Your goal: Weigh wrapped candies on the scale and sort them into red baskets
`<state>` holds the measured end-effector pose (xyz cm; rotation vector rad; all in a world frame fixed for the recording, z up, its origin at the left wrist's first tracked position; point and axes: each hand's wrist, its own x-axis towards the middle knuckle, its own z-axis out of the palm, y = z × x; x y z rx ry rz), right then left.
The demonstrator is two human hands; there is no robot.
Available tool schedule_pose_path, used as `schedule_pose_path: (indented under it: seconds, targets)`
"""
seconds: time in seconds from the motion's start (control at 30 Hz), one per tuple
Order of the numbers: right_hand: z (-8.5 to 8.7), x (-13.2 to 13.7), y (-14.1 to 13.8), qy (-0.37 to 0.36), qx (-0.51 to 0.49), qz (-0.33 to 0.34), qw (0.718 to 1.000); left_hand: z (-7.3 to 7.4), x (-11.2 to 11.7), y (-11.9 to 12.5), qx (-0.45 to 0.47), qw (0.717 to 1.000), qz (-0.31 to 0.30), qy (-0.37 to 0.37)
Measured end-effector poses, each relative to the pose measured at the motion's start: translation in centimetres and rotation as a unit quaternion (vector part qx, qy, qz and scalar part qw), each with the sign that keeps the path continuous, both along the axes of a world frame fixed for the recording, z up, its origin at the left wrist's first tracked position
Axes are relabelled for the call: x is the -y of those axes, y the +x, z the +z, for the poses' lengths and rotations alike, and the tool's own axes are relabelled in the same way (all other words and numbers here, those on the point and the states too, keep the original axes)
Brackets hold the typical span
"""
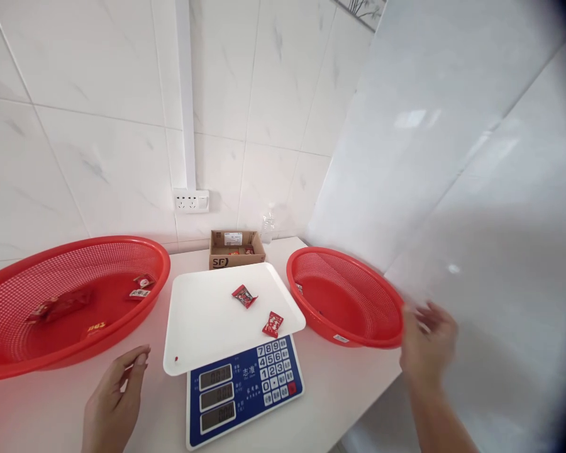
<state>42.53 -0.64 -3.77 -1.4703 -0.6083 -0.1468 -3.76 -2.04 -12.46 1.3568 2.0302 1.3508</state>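
Observation:
My left hand (116,399) is over the table's front left, thumb and index finger brought together, with nothing visible between them. It is left of a blue and white digital scale (245,393) with a white tray (207,314) on top. On the tray lie a dark red-and-black snack packet (244,296), a red snack packet (273,324) and a tiny red bit (176,358). My right hand (427,346), slightly blurred, is at the right edge of a red plastic basket (342,251); its fingers are bent and apart. Whether it touches the rim I cannot tell.
A larger red basket (136,242) at the left holds several small packets. Behind the tray stand a cardboard box (219,259) with packets inside and a clear plastic bottle (268,225). Tiled walls enclose the white table (321,384) at the back and right.

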Motion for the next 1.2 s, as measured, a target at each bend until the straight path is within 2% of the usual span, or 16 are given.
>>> schedule_pose_path:
  seconds: [0.03, 0.07, 0.13, 0.17, 0.27, 0.33, 0.4, 0.5, 0.6, 0.73, 0.83, 0.9, 1.03, 1.2]
  targets:
    - [-1.3, 0.6, 1.0, 0.039, -0.037, -0.034, 0.998, 0.0, 0.0, 0.1, 0.005, 1.0, -0.001, -0.001]
    - [-2.5, 1.0, 1.7, 0.062, -0.08, -0.039, 0.994, -0.1, 0.0, 0.1, 0.01, 1.0, -0.003, -0.004]
    - [-4.4, 1.3, 2.4, 0.078, -0.22, 0.012, 0.972, -0.2, -0.1, 0.1, 0.02, 1.0, -0.004, -0.008]
    - [-4.9, 1.3, 2.5, 0.074, -0.289, 0.056, 0.953, -0.2, -0.1, 0.1, 0.025, 1.0, -0.005, -0.01]
    - [-5.3, 0.4, 1.9, 0.054, -0.426, 0.166, 0.888, -0.2, -0.2, -0.1, 0.034, 0.999, -0.004, -0.015]
    - [-4.9, -0.3, 1.3, 0.056, -0.449, 0.192, 0.871, -0.2, -0.1, -0.3, 0.036, 0.999, -0.004, -0.011]
    - [-4.3, -0.9, 0.9, 0.073, -0.445, 0.199, 0.87, -0.2, -0.1, -0.5, 0.04, 0.999, -0.005, 0.0]
    - [-3.0, -1.4, 0.5, 0.108, -0.416, 0.194, 0.882, -0.4, -0.2, -0.7, 0.05, 0.999, -0.005, 0.008]
    - [-1.1, -1.2, -0.3, 0.147, -0.369, 0.19, 0.898, -0.7, -0.4, -0.8, 0.061, 0.998, -0.005, -0.003]
    - [2.2, -1.0, -2.6, 0.216, -0.226, 0.208, 0.927, -0.8, -0.5, -0.7, 0.063, 0.997, -0.016, -0.029]
    - [4.0, -1.1, -4.6, 0.238, -0.146, 0.197, 0.94, -0.7, -0.4, -0.6, 0.055, 0.998, -0.023, -0.026]
    - [4.5, -1.3, -5.8, 0.229, -0.103, 0.186, 0.95, -0.5, -0.4, -0.5, 0.053, 0.998, -0.025, -0.016]
    - [4.6, -1.2, -8.0, 0.139, -0.004, 0.187, 0.972, -0.1, -0.4, -0.6, 0.062, 0.998, -0.023, -0.004]
    - [4.8, -0.3, -10.8, 0.062, 0.16, 0.199, 0.965, 0.1, -0.2, -0.6, 0.063, 0.998, -0.023, 0.014]
